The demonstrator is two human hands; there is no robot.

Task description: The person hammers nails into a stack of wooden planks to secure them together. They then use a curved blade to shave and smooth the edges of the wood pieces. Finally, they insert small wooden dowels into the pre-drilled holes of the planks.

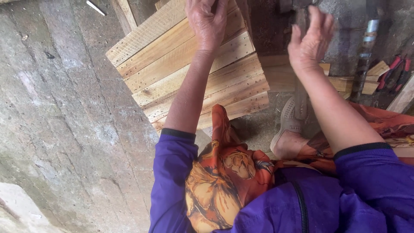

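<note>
My left hand (207, 21) reaches forward over a stack of pale wooden planks (189, 73) that lies on the concrete floor. Its fingers are bent and run off the top edge, so what they touch is hidden. My right hand (310, 41) is raised to the right of the planks, blurred, with its fingers spread and nothing visible in them. A wooden handle (301, 101) stands upright just behind that hand and wrist, topped by a dark head at the frame edge. Purple sleeves and orange patterned cloth cover my lap.
Short wood offcuts (345, 82) lie behind my right arm. A metal pipe (365, 47) stands at the right, with red-handled pliers (394, 71) beside it. My shoe (286, 123) rests by the handle's foot. Rough concrete floor (64, 112) spreads to the left.
</note>
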